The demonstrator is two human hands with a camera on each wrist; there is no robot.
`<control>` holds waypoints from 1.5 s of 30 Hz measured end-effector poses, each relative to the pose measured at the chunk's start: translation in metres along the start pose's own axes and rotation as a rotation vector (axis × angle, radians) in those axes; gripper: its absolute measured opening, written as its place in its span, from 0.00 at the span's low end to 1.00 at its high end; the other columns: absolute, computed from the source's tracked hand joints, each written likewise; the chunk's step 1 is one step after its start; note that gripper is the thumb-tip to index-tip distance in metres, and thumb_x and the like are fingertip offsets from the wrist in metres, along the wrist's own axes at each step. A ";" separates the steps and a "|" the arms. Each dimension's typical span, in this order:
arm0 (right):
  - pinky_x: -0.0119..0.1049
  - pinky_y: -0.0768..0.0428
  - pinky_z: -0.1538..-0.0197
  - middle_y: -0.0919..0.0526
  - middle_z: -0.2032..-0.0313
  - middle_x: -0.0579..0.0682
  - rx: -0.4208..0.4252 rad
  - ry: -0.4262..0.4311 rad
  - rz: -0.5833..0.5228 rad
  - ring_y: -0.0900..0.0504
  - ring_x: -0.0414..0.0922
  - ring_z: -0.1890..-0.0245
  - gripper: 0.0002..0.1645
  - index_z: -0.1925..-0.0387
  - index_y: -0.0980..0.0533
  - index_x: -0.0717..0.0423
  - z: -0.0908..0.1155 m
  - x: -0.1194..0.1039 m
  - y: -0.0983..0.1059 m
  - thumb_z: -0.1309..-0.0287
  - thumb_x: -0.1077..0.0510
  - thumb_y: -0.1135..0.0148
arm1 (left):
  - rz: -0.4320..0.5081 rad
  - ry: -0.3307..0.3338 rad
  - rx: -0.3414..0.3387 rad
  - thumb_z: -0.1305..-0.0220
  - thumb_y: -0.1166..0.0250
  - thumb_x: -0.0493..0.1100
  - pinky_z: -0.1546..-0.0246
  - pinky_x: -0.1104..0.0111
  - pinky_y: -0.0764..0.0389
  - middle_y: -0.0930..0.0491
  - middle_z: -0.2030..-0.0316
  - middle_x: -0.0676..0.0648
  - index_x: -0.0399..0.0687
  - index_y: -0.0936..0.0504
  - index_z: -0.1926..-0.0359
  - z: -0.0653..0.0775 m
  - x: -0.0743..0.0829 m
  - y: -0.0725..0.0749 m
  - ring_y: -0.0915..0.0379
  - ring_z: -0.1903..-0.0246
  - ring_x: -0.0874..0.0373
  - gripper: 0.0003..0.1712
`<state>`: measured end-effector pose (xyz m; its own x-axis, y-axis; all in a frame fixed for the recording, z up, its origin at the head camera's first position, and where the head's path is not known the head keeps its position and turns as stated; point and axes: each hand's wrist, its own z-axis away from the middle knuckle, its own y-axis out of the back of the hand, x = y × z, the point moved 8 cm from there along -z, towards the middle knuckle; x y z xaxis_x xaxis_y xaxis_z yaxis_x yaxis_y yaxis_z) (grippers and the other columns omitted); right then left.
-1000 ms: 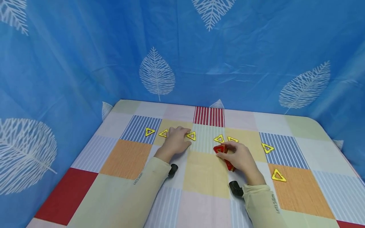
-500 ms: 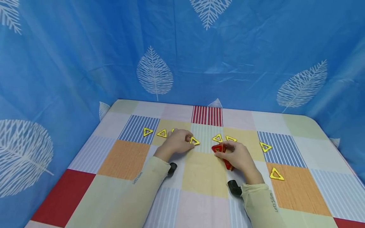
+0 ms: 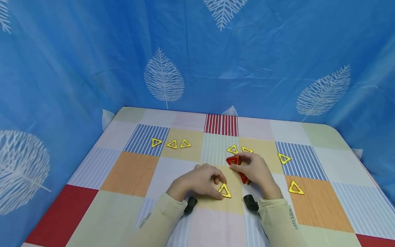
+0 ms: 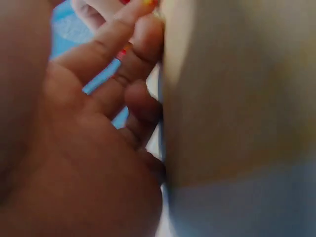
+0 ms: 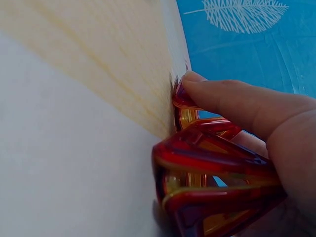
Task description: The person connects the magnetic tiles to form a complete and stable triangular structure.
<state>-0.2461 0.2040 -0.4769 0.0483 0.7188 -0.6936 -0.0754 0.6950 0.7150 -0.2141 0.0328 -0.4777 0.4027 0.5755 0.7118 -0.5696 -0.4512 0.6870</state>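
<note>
In the head view, my left hand (image 3: 200,181) holds a yellow triangle tile with a hollow centre (image 3: 227,196) between thumb and fingers, low over the pale yellow cloth square. Further right, my right hand (image 3: 256,171) grips a cluster of red translucent triangle tiles (image 3: 243,178) standing on the cloth. The right wrist view shows these red tiles (image 5: 212,153) close up, joined at angles with amber inside, and a fingertip on the far one. In the left wrist view the left hand's fingers (image 4: 108,84) are bent, and only a bit of yellow shows at their tips.
Three yellow triangle tiles lie at the far left, one of them on blue stripes (image 3: 152,143). Two more lie just beyond the red cluster. On the right, one lies on blue stripes (image 3: 284,156) and one on orange (image 3: 296,192). A blue leaf-print curtain (image 3: 262,68) borders the table.
My left hand has picked up a yellow tile from beside the far row and brought it nearer and to the right. My right hand keeps its grip on the red cluster.
</note>
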 end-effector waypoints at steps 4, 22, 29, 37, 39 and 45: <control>0.52 0.23 0.47 0.19 0.45 0.60 -0.001 0.007 0.002 0.23 0.55 0.48 0.34 0.41 0.20 0.58 -0.001 -0.002 0.000 0.46 0.46 0.23 | -0.057 -0.017 -0.011 0.50 0.19 0.54 0.57 0.63 0.40 0.25 0.68 0.62 0.64 0.16 0.58 0.001 0.000 -0.002 0.36 0.62 0.65 0.19; 0.52 0.23 0.47 0.19 0.46 0.59 -0.010 0.018 -0.001 0.23 0.54 0.50 0.34 0.41 0.20 0.57 -0.003 -0.004 -0.001 0.45 0.44 0.24 | -0.062 -0.015 -0.071 0.48 0.20 0.53 0.55 0.63 0.41 0.27 0.65 0.63 0.67 0.17 0.53 0.005 -0.007 -0.004 0.39 0.58 0.63 0.21; 0.49 0.20 0.50 0.17 0.49 0.60 0.020 0.019 -0.066 0.19 0.55 0.49 0.33 0.41 0.20 0.58 -0.001 0.000 0.012 0.42 0.43 0.27 | -0.041 -0.013 -0.074 0.51 0.18 0.53 0.54 0.63 0.41 0.26 0.64 0.63 0.66 0.16 0.55 0.003 -0.006 -0.005 0.38 0.58 0.63 0.22; 0.55 0.22 0.48 0.19 0.45 0.61 0.157 0.003 -0.090 0.21 0.60 0.46 0.30 0.42 0.21 0.60 0.005 0.020 0.059 0.39 0.46 0.29 | -0.027 -0.014 -0.066 0.52 0.18 0.53 0.53 0.62 0.41 0.26 0.64 0.63 0.67 0.16 0.56 0.001 -0.003 -0.003 0.38 0.57 0.63 0.22; 0.57 0.24 0.47 0.20 0.44 0.62 0.213 -0.011 -0.090 0.22 0.61 0.45 0.29 0.41 0.21 0.60 0.008 0.030 0.071 0.38 0.49 0.29 | -0.022 -0.013 -0.070 0.52 0.18 0.53 0.53 0.62 0.41 0.26 0.64 0.63 0.67 0.16 0.56 0.001 -0.003 -0.004 0.38 0.57 0.63 0.22; 0.52 0.25 0.47 0.25 0.37 0.61 0.305 -0.179 -0.140 0.26 0.60 0.42 0.30 0.35 0.24 0.55 0.020 0.068 0.097 0.36 0.50 0.31 | -0.014 -0.004 -0.075 0.52 0.18 0.53 0.53 0.62 0.41 0.26 0.64 0.63 0.67 0.16 0.56 0.002 -0.008 -0.008 0.38 0.57 0.62 0.22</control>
<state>-0.2303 0.3211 -0.4529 0.2128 0.5893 -0.7794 0.2425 0.7408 0.6264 -0.2116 0.0309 -0.4883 0.4142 0.5783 0.7028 -0.6155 -0.3909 0.6844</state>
